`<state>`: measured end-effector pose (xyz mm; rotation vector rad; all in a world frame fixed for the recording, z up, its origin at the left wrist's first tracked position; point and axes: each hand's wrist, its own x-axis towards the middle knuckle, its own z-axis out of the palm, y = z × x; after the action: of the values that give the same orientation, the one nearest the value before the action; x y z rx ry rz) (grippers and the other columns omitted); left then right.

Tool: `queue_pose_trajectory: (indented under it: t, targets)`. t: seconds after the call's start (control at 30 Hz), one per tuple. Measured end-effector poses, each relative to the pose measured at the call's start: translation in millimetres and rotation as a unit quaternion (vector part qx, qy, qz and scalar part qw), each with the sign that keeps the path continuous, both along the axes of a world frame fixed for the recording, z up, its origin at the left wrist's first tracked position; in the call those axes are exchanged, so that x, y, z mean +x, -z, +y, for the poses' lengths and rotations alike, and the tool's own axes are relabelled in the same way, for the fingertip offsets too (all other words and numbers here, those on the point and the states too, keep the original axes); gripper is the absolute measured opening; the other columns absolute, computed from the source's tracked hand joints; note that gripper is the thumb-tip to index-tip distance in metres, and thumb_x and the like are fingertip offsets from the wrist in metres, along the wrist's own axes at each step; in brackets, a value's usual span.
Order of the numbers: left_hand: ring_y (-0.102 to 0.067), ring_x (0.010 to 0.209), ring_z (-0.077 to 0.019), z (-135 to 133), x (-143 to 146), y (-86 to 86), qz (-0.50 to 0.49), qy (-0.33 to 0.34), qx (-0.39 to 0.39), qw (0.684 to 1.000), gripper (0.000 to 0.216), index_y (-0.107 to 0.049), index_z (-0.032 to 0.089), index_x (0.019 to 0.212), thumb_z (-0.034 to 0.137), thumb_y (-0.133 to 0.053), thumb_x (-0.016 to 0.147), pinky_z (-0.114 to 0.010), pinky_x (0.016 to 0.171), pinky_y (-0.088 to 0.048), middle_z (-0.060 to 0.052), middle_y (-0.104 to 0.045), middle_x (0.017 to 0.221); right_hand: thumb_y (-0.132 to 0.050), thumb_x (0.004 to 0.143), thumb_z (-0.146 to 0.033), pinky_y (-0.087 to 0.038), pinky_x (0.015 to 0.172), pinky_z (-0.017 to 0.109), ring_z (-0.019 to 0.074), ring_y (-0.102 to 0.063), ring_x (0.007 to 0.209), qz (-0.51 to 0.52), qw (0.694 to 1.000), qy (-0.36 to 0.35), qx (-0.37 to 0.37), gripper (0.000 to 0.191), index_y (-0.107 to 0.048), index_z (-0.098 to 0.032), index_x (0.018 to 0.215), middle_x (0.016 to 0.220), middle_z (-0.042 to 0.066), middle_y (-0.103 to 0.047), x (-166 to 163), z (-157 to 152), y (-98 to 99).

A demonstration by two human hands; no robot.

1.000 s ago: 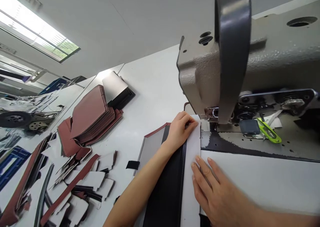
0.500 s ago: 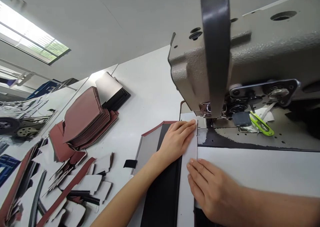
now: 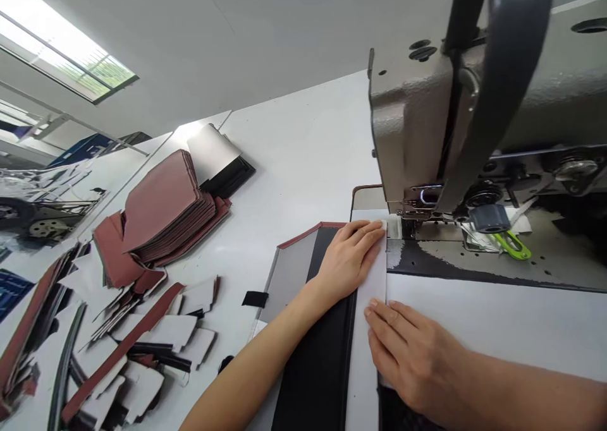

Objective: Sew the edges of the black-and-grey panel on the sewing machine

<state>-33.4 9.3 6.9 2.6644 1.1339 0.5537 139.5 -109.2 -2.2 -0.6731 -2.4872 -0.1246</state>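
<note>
My left hand (image 3: 351, 257) lies flat, fingers stretched out, on a white strip (image 3: 367, 304) that runs beside a black panel (image 3: 317, 368), close to the presser foot (image 3: 408, 219) of a grey sewing machine (image 3: 412, 121). My right hand (image 3: 408, 352) presses flat on the same white strip nearer to me, fingers apart. A red-edged grey piece (image 3: 289, 267) lies under the black panel.
A stack of dark red cut pieces (image 3: 165, 206) sits on the white table (image 3: 294, 159) at left, with scattered white and red scraps (image 3: 142, 349) below it. Green thread snips (image 3: 515, 244) rest on the machine bed. A small black tab (image 3: 255, 299) lies by the panel.
Both hands stay flat on the strip; my left fingers uncurled from a bent grip to flat. The view shifted, so the machine sits further right in the picture.
</note>
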Motion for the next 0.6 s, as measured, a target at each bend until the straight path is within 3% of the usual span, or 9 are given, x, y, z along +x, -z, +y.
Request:
queue_pose_trajectory:
  t: [0.3, 0.6]
  targets:
    - [-0.056, 0.131, -0.0225, 10.3, 34.1, 8.4, -0.021, 0.010, -0.001, 1.000, 0.025, -0.063, 0.018, 0.122, 0.024, -0.046, 0.105, -0.040, 0.113, -0.047, -0.007, -0.068, 0.134, -0.043, 0.085, 0.000, -0.059, 0.094, 0.043, 0.0325, -0.066, 0.115, 0.035, 0.999, 0.006, -0.015, 0.036, -0.071, -0.004, 0.106, 0.118, 0.021, -0.071, 35.4, 6.7, -3.9]
    - [-0.055, 0.131, -0.0221, 11.7, 46.3, 8.7, -0.034, -0.014, -0.022, 0.999, 0.022, -0.063, 0.018, 0.118, 0.025, -0.047, 0.105, -0.037, 0.113, -0.048, -0.007, -0.070, 0.128, -0.039, 0.086, 0.002, -0.062, 0.089, 0.041, 0.0330, -0.067, 0.114, 0.034, 0.998, -0.034, -0.041, 0.038, -0.073, -0.003, 0.104, 0.115, 0.022, -0.072, 51.2, 15.8, -10.8]
